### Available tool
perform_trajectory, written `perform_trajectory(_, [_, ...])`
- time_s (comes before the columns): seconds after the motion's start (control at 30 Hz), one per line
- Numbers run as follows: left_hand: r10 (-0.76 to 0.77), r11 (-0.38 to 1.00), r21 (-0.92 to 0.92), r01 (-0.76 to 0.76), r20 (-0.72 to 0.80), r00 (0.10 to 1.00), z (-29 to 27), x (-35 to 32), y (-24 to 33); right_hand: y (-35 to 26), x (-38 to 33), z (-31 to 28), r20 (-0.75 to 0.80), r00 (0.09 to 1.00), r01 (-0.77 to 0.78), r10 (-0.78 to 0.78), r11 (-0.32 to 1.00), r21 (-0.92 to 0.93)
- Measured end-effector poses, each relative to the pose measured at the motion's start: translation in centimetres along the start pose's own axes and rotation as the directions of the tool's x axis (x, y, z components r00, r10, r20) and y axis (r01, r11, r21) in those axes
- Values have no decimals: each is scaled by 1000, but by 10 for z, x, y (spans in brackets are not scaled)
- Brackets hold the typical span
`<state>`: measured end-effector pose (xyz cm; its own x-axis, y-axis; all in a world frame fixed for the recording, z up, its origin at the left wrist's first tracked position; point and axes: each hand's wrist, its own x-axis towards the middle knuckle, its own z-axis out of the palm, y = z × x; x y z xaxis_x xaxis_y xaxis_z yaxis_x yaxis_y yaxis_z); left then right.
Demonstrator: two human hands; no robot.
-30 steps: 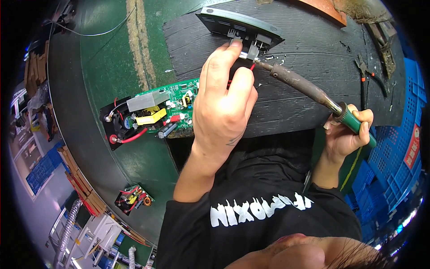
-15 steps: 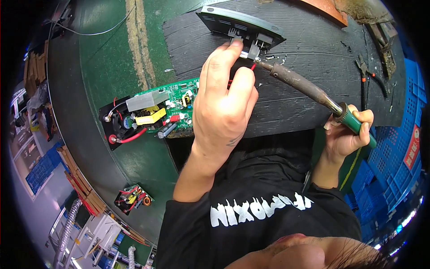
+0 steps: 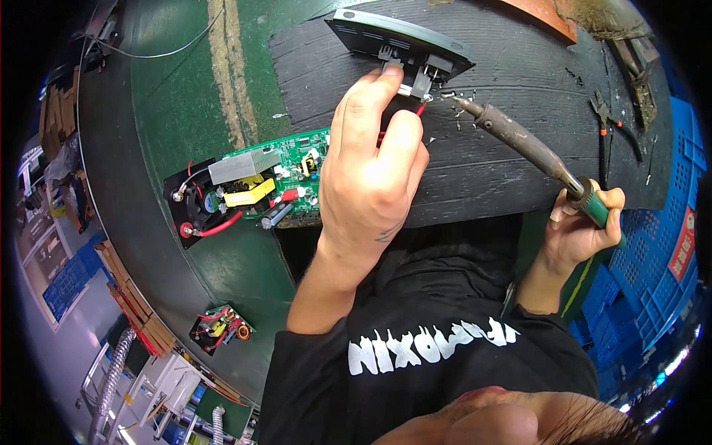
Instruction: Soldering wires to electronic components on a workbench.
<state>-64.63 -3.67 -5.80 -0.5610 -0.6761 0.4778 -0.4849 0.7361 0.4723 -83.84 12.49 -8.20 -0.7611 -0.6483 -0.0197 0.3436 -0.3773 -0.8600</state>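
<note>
My right hand (image 3: 582, 233) is wrapped round the green handle of a soldering iron (image 3: 530, 148). The iron's tip stands a little to the right of a metal terminal on the back of a black panel (image 3: 400, 41), apart from it. A red wire (image 3: 421, 110) runs to that terminal. My left hand (image 3: 371, 163) is closed about the wire, its thumb beside it, while a fingertip presses on the panel's black connector. Part of the wire and what lies under the palm are hidden. Left of this hand lies a green circuit board (image 3: 304, 167) with a heat sink and yellow transformer.
Pliers with orange-and-black handles (image 3: 604, 122) lie on the black ridged work surface (image 3: 489, 189) at the right. Beyond them is a metal stand (image 3: 634, 81). Blue crates (image 3: 630, 259) are stacked at the right edge. A smaller circuit assembly (image 3: 221, 330) lies at lower left.
My right hand has drawn the soldering iron back to the right, so its tip has come away from the terminal. My left hand and the panel have stayed nearly still.
</note>
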Motion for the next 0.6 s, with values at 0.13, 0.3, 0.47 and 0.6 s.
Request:
perform_trajectory(0.13, [11,1000,7,-11,-3,1000,0,0,-1,-1,3,-4,17,1000,18,-18,1000,-11])
perform_trajectory(0.3, [2,1000,-2,-2,-5,1000,2,-1,-1,0,7,-6,-19,998,57,-58,996,-64])
perform_trajectory(0.47, [15,999,37,-14,-21,1000,1,0,-1,1,9,-5,7,999,43,-43,998,-51])
perform_trajectory(0.6, [1,999,44,0,-21,1000,-1,0,1,2,8,-6,15,999,51,-51,998,-40])
